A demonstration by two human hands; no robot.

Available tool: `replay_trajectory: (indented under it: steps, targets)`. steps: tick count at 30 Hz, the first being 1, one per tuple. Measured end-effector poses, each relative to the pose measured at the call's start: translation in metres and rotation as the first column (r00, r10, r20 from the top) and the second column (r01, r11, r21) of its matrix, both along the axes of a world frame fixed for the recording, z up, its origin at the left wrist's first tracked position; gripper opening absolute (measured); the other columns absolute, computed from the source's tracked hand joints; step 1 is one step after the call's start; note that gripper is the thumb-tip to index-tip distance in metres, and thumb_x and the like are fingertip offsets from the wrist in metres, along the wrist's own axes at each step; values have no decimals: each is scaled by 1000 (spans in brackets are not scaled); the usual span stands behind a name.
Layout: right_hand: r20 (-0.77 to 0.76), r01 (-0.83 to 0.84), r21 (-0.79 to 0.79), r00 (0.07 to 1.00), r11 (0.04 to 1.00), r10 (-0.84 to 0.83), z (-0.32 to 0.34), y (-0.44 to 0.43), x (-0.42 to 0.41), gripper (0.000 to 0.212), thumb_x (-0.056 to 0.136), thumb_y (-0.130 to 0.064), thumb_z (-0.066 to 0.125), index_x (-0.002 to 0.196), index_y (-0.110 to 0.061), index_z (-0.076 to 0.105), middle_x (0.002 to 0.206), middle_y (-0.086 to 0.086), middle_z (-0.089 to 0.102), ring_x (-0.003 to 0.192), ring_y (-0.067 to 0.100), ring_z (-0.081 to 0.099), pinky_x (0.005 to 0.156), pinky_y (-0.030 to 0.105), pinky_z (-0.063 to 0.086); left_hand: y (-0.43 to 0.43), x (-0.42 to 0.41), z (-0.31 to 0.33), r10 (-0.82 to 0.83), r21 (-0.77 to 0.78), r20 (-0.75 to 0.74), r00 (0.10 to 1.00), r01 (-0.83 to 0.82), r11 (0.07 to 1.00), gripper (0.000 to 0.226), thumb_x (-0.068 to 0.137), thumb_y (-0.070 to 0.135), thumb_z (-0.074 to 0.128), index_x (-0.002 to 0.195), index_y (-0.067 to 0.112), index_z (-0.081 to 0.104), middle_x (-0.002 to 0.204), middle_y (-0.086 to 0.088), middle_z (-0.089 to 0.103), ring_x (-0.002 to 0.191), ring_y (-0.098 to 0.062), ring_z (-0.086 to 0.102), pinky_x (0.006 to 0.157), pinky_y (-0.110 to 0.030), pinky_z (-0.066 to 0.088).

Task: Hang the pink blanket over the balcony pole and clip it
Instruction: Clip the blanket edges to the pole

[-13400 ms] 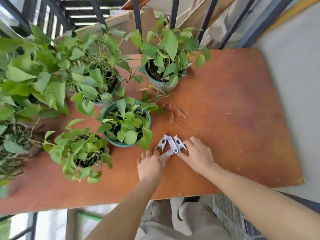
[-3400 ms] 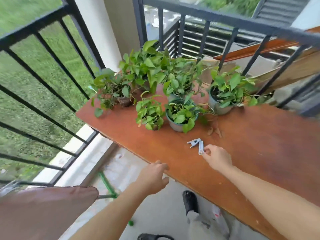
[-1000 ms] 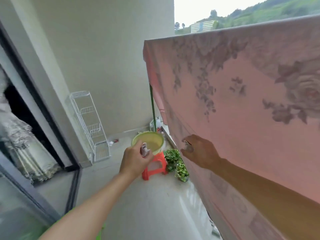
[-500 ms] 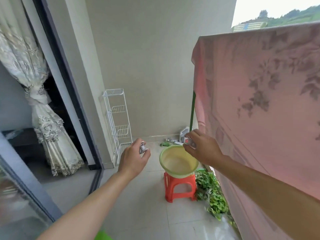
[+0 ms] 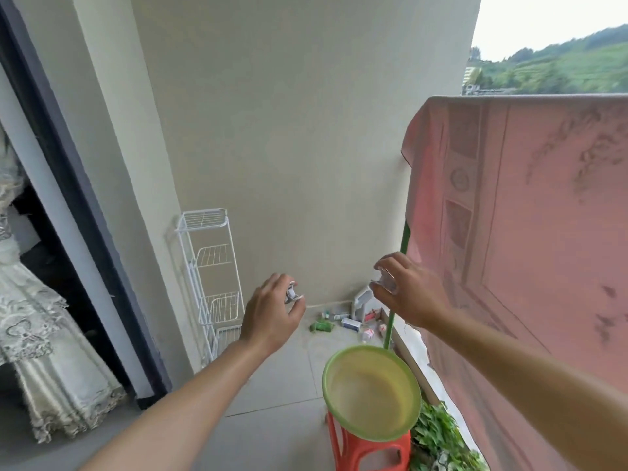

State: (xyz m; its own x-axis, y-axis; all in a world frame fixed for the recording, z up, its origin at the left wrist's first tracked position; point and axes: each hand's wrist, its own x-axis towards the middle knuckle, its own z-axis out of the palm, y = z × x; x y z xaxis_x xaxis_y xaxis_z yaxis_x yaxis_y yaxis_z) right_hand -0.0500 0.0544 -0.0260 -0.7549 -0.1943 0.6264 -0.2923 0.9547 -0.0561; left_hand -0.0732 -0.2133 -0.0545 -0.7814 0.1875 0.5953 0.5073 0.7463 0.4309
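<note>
The pink flowered blanket hangs draped over the balcony pole on the right, its fold line running along the top and hiding the pole. My left hand is raised at mid-frame and pinches a small grey clip between thumb and fingers. My right hand is held up just left of the blanket's hanging edge, fingers curled round another pale clip. Neither hand touches the blanket.
A green basin sits on an orange stool below my right hand. A green stick stands beside the blanket's edge. A white wire rack stands by the wall, small clutter lies in the corner, a potted plant at lower right.
My view has swung left, so the blanket's end edge now lies at the right. Both hands have risen a little, each still holding a clip.
</note>
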Motion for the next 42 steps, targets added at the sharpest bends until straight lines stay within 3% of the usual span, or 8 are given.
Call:
replay_trajectory:
  steps: [8, 11, 16, 23, 26, 30, 37, 42]
  targets:
    - [-89, 20, 22, 996, 1000, -18, 2, 24, -199, 29, 75, -34, 76, 96, -16, 66, 98, -2, 66, 85, 24, 63, 68, 27, 45, 11, -194, 19, -99, -337, -162, 982, 40, 941, 24, 73, 30, 49, 95, 19, 49, 96, -4, 60, 84, -24, 59, 72, -32, 49]
    - [-97, 58, 33, 994, 998, -54, 7, 29, -276, 30, 75, -34, 76, 96, -16, 67, 98, -1, 67, 85, 25, 63, 68, 27, 45, 16, -265, 31, -112, -420, -182, 977, 26, 907, 27, 73, 31, 46, 89, 14, 59, 99, -6, 61, 86, -25, 61, 72, -32, 50]
    - [-40, 82, 85, 996, 993, -79, 6, 41, -367, 32, 78, -39, 72, 100, -17, 66, 102, -1, 66, 89, 23, 62, 73, 30, 47, 29, -369, 32, -149, -398, -184, 971, 65, 915, 26, 71, 30, 47, 85, 13, 60, 97, -6, 61, 83, -25, 60, 69, -31, 49]
    - [-105, 257, 72, 963, 964, -248, 17, 80, -458, 32, 75, -37, 75, 97, -16, 67, 101, 0, 67, 87, 23, 65, 72, 32, 51, 82, -517, 28, -328, -355, -152, 933, 258, 898, 25, 70, 29, 47, 86, 15, 59, 88, -1, 59, 77, -22, 58, 67, -30, 43]
    - [-107, 367, 53, 927, 929, -360, 19, 95, -491, 32, 74, -34, 76, 97, -14, 66, 100, 1, 67, 83, 23, 66, 70, 33, 53, 109, -576, 27, -465, -356, -171, 869, 385, 851, 25, 68, 28, 47, 87, 17, 59, 84, 2, 59, 72, -19, 57, 68, -26, 38]
    - [-110, 498, 21, 863, 867, -493, 24, 111, -515, 29, 76, -30, 74, 99, -14, 64, 101, 3, 68, 80, 23, 67, 70, 35, 56, 149, -641, 40, -632, -372, -202, 748, 538, 756, 21, 66, 18, 58, 87, 16, 61, 79, 2, 62, 65, -19, 59, 66, -27, 45]
    - [-155, 679, 42, 730, 733, -666, 61, 132, -488, 31, 79, -24, 72, 106, -9, 66, 92, 1, 71, 65, 19, 65, 66, 25, 45, 250, -667, 79, -784, -189, -191, 590, 762, 619, 34, 68, 0, 65, 100, 10, 61, 77, -2, 64, 57, -16, 52, 61, -25, 38]
    - [-247, 798, 68, 594, 598, -765, 100, 152, -455, 32, 77, -19, 76, 105, -8, 64, 94, 7, 72, 71, 27, 68, 70, 33, 53, 326, -652, 109, -846, -28, -126, 518, 851, 525, 20, 81, 10, 59, 101, 13, 60, 82, -2, 66, 64, -18, 58, 59, -27, 45]
